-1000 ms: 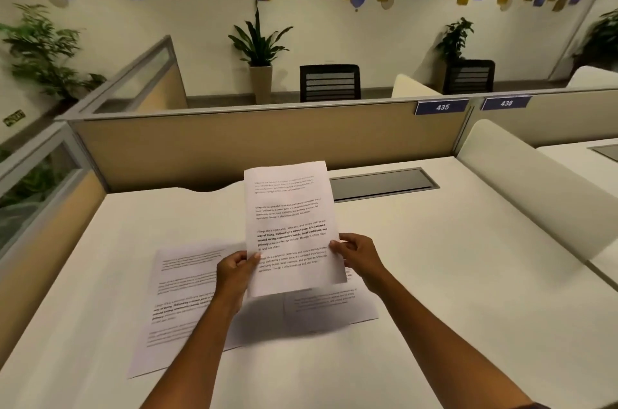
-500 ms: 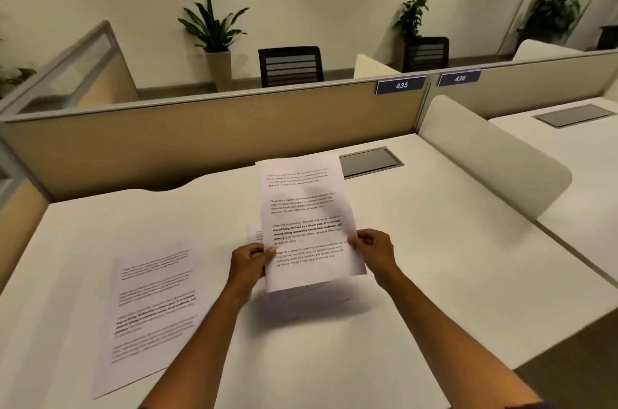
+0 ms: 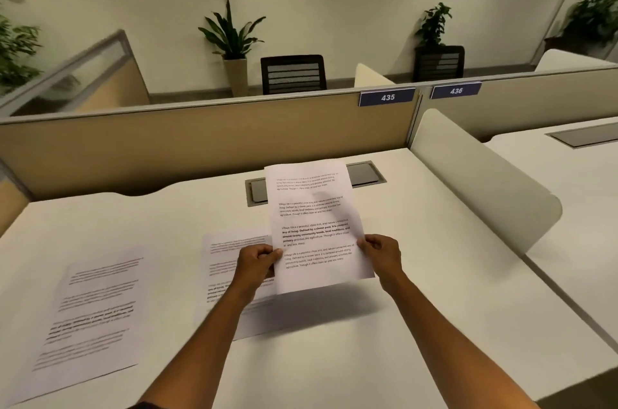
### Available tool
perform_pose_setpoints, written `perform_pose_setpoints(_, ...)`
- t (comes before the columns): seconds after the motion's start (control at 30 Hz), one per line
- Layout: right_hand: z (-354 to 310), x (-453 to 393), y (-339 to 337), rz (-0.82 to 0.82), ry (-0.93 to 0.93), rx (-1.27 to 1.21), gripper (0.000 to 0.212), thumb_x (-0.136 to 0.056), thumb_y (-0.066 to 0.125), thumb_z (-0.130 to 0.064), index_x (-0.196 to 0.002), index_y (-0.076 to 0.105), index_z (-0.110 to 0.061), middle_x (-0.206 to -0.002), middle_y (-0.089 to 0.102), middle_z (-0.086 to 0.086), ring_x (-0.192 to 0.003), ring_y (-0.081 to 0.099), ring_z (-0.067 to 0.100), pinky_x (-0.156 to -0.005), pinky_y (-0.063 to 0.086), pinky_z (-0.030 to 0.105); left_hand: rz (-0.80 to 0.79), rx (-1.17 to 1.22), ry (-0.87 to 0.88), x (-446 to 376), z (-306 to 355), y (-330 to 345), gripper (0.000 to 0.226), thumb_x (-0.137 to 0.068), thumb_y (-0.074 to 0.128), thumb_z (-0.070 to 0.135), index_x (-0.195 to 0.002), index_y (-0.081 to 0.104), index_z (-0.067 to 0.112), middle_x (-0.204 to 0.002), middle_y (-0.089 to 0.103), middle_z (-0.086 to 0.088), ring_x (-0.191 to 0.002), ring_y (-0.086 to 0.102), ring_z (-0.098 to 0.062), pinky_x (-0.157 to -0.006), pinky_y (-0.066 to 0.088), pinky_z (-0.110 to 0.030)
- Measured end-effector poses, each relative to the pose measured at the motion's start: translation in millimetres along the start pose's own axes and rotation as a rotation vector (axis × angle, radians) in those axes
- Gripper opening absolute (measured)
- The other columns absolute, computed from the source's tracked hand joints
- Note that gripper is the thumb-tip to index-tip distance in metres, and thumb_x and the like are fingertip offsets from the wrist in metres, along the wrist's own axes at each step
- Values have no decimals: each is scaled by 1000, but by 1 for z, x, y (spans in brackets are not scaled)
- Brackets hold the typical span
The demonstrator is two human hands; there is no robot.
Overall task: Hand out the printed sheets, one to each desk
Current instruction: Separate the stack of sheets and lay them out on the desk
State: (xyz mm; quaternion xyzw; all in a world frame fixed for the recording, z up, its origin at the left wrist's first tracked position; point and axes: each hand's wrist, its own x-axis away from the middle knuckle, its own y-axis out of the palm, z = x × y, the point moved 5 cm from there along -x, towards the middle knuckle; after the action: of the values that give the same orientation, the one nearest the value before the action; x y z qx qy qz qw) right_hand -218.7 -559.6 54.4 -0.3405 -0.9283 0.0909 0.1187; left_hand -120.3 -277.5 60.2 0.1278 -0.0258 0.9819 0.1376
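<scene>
Carried rightward since a moment ago, clear of two printed sheets [image 3: 97, 311] left lying on white desk 435 [image 3: 434, 291]: white printed paper sheet [image 3: 316, 224], pinched at both edges by left hand [image 3: 255, 263] and right hand [image 3: 381, 251], apparently bound for neighbouring desk 436 [image 3: 575, 194].

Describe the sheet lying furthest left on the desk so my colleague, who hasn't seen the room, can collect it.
Start at the white desk in front of the beige partition labelled 435. Two printed sheets lie flat on it; a third is held up in both hands. The one wanted lies alone near the left edge, fully uncovered, whereas the other flat sheet sits partly under the hands.
</scene>
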Motion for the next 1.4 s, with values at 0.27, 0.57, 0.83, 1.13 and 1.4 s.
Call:
perform_pose_setpoints(0.27,17,-48,-47,-34,12,30,10,-87,69,-17,-92,76,-13,-90,75,1,-86,67,21,-80,52,35,40,5,-9,-3,-6,69,11,-90,66,10,-85,70,1,-86,76,-10,-76,74,-19,-61,59,-27)
perform_pose_setpoints(0.57,53,-62,-82,4,94,106,11,-89,67,-18,-94,76,-13,-91,72,1,-88,65,24,-80,52,34,49,-71,-83,-7,-32,116,13,-88,69,12,-89,71,-1,-90,76,-12,-82,75,-24,-68,62,-35)
perform_pose_setpoints(0.83,74,-65,-100,-1,119,193,9,-88,66,-18,-88,75,-15,-83,71,-4,-79,61,15,-65,42,24,119,-274,-139,-12,-45,139,17,-84,73,14,-77,71,-1,-79,76,-12,-64,73,-27,-51,56,-27)
perform_pose_setpoints(1.13,84,-77,-100,6,127,293,15,-88,66,-16,-73,70,-13,-70,66,-5,-75,60,22,-63,43,28,123,-330,-190,-22,-56,146,18,-84,75,18,-71,70,6,-72,75,-7,-59,72,-25,-52,60,-34)
perform_pose_setpoints(1.4,83,-82,-98,20,96,453,19,-87,69,-18,-101,70,-5,-100,72,9,-95,64,26,-77,41,25,186,-593,-155,-27,-57,146,24,-76,79,29,-66,65,13,-66,71,-8,-58,69,-28,-60,61,-37)
